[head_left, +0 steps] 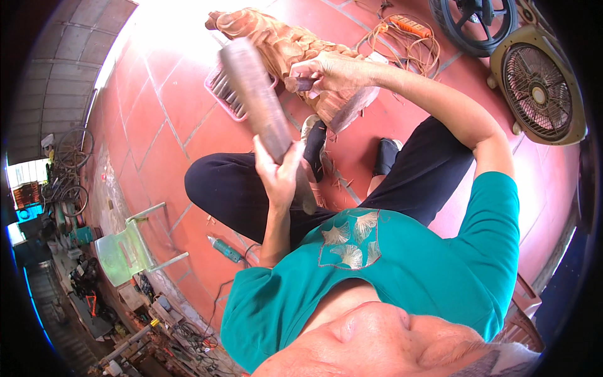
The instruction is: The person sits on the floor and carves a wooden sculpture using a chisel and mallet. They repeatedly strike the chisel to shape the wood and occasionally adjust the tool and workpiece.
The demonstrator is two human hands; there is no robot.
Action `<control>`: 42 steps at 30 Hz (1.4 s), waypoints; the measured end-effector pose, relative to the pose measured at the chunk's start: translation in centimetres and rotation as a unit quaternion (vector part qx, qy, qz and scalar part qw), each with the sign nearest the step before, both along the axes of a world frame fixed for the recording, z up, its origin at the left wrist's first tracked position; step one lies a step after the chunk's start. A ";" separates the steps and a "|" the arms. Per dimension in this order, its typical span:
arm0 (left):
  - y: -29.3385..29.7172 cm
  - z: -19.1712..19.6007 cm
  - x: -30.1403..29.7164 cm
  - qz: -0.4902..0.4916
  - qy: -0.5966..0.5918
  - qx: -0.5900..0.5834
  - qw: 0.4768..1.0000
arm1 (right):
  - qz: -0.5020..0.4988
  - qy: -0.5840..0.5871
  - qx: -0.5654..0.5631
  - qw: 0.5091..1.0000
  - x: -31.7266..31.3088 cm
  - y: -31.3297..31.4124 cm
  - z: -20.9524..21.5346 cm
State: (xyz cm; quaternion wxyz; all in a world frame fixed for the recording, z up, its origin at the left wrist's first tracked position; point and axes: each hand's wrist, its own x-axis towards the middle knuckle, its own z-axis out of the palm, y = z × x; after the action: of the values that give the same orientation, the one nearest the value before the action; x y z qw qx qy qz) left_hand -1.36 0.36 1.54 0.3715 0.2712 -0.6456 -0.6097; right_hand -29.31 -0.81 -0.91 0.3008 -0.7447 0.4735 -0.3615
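Observation:
My left hand (277,176) is wrapped round the lower part of a long brown wooden mallet (259,97), raised at a slant. Its thick upper end is smeared by motion, and its narrow lower end hangs near my thigh. Pinched in my right hand (336,74) is a short dark-brown wooden piece (304,84); whether a blade joins it is hidden. Beneath that hand lies a large wood carving (270,39) with a rippled surface, its rough end (352,112) near my feet. A pink basket (221,107) with several slim tools stands partly behind the mallet.
Wood shavings dot the red tiles around my feet. An orange power strip (410,26) with tangled cord, a wheel (477,25) and a box fan (538,94) are at the far right. A teal power tool (225,249) and a pale green chair (129,251) are on the left.

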 end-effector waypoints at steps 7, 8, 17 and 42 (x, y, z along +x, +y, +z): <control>0.0 -1.2 -0.9 0.050 -0.002 -0.053 0.997 | 0.003 -0.039 0.017 0.999 0.3 0.2 0.4; -0.5 -1.2 -0.6 -0.016 -0.041 0.018 0.999 | -0.001 -0.041 0.010 0.999 0.3 0.3 0.3; -1.5 -2.5 0.0 0.002 -0.032 0.064 0.997 | -0.057 0.048 0.016 0.997 0.7 1.5 2.0; -2.8 -3.9 0.5 0.027 -0.050 0.039 0.998 | -0.007 0.018 0.013 1.000 1.3 2.9 2.3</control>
State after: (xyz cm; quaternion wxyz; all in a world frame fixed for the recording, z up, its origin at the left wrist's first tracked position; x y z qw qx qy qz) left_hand -0.88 -2.40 -2.35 0.3448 0.3329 -0.6313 -0.6097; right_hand -28.02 2.11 1.39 0.2994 -0.7438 0.4885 -0.3442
